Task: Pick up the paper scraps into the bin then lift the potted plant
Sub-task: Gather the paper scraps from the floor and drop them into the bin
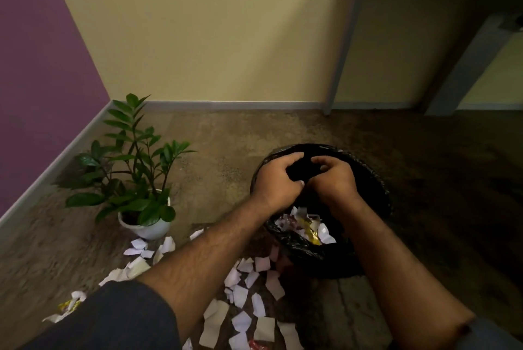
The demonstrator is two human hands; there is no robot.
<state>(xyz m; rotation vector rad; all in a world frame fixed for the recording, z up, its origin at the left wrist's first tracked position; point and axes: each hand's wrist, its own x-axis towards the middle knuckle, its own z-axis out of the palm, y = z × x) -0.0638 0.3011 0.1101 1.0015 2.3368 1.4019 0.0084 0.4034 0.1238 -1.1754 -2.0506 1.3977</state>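
A round bin [368, 177] lined with a black bag stands on the floor at centre right, with white and yellow paper scraps [308, 226] inside it. Both hands hover over its opening, fingers curled downward and spread, palms facing the bin. My left hand [278, 181] and my right hand [334, 179] nearly touch; nothing shows in either. Several white paper scraps [246, 293] lie scattered on the floor in front of the bin. The potted plant [144, 225], green-leaved in a white pot, stands upright to the left.
A purple wall runs along the left and a yellow wall at the back, both with grey baseboards. Grey table legs [342, 60] stand at the back right. More scraps and a yellow wrapper [66, 305] lie at the lower left.
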